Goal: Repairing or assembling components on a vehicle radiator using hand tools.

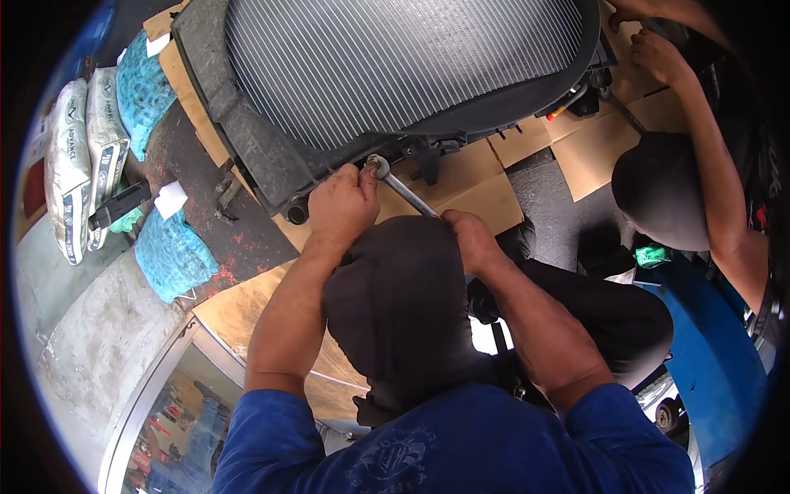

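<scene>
A large car radiator (395, 62) with a black plastic frame lies on flattened cardboard (473, 185). A metal wrench (401, 188) has its ring end on a fitting at the radiator's lower edge. My left hand (341, 206) sits at that ring end, fingers touching the wrench head and the frame. My right hand (471, 239) grips the wrench handle's lower end. A dark cloth covering below my chin hides the space between my forearms.
White sacks (78, 156) and teal bags (144, 86) lie at the left on the concrete. Another person crouches at the right, a hand (658, 53) at the radiator's far corner. A blue object (712, 346) stands at lower right.
</scene>
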A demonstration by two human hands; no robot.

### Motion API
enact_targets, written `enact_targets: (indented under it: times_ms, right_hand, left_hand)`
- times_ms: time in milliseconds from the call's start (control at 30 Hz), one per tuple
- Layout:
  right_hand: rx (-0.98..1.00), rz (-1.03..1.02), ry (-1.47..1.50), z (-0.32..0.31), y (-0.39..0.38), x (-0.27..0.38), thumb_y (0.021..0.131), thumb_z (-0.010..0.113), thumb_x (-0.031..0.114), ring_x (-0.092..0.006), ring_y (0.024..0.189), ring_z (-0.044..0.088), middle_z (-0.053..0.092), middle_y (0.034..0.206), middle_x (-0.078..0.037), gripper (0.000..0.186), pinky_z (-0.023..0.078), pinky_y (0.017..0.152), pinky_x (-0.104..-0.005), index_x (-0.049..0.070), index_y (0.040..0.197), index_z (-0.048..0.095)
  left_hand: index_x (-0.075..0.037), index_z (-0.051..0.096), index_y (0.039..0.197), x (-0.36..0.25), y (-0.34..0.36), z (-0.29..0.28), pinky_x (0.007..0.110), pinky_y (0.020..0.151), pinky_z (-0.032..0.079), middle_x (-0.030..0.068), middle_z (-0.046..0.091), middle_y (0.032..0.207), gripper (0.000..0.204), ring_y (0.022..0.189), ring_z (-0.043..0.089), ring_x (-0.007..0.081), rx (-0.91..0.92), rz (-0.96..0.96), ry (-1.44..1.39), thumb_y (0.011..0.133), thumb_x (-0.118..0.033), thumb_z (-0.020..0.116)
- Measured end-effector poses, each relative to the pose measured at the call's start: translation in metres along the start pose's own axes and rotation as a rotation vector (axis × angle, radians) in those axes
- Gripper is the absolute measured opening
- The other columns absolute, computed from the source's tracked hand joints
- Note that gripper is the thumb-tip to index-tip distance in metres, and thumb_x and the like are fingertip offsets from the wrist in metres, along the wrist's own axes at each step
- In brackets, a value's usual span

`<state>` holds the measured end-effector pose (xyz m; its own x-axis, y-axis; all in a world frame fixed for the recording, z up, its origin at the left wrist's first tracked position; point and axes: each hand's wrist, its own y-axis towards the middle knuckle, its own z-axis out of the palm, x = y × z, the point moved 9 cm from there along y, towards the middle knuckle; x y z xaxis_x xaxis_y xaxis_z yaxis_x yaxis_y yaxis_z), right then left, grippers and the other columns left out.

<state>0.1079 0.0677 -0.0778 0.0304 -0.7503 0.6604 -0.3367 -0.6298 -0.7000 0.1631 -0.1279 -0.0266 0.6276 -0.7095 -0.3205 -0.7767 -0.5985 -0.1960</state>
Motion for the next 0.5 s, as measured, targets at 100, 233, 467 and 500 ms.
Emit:
enact_targets:
  times_ms: [100, 233, 467, 500]
  right_hand:
    - [0.009, 0.063, 0.027, 0.0019, 0.0013, -0.0029, 0.095, 0.049, 0.042, -0.0423, 0.084, 0.060, 0.063, 0.080, -0.024, 0.046, 0.046, 0.073, -0.0450, -0.001, 0.083, 0.062]
    - [0.000, 0.043, 0.021, 0.0017, 0.0003, -0.0029, 0.094, 0.050, 0.042, -0.0423, 0.084, 0.060, 0.063, 0.081, -0.024, 0.046, 0.046, 0.073, -0.0450, -0.001, 0.083, 0.063]
    - [-0.013, 0.003, 0.026, 0.0035, -0.0003, -0.0010, 0.094, 0.050, 0.040, -0.0427, 0.086, 0.060, 0.064, 0.082, -0.024, 0.044, 0.046, 0.075, -0.0450, -0.001, 0.084, 0.063]
    - [-0.014, 0.002, 0.027, 0.0030, -0.0003, -0.0015, 0.094, 0.050, 0.040, -0.0427, 0.086, 0.060, 0.064, 0.082, -0.024, 0.044, 0.046, 0.075, -0.0450, -0.001, 0.084, 0.063]
  left_hand:
    - [-0.006, 0.052, 0.070, 0.0031, -0.0014, -0.0003, 0.047, 0.056, 0.048, 0.0165, 0.060, 0.062, 0.034, 0.061, 0.061, 0.0378, -0.026, 0.005, 0.001, 0.091, -0.033, 0.053]
    - [-0.006, 0.052, 0.070, 0.0019, -0.0007, -0.0001, 0.047, 0.056, 0.048, 0.0163, 0.060, 0.062, 0.034, 0.061, 0.061, 0.0378, -0.015, 0.001, -0.003, 0.091, -0.033, 0.053]
    - [-0.005, 0.052, 0.070, 0.0026, -0.0008, -0.0024, 0.050, 0.057, 0.045, 0.0190, 0.059, 0.064, 0.034, 0.063, 0.058, 0.0411, -0.027, -0.008, -0.046, 0.091, -0.031, 0.055]
    - [-0.005, 0.052, 0.070, 0.0023, -0.0005, -0.0023, 0.050, 0.057, 0.045, 0.0189, 0.059, 0.064, 0.035, 0.063, 0.059, 0.0411, -0.025, -0.011, -0.042, 0.092, -0.032, 0.055]
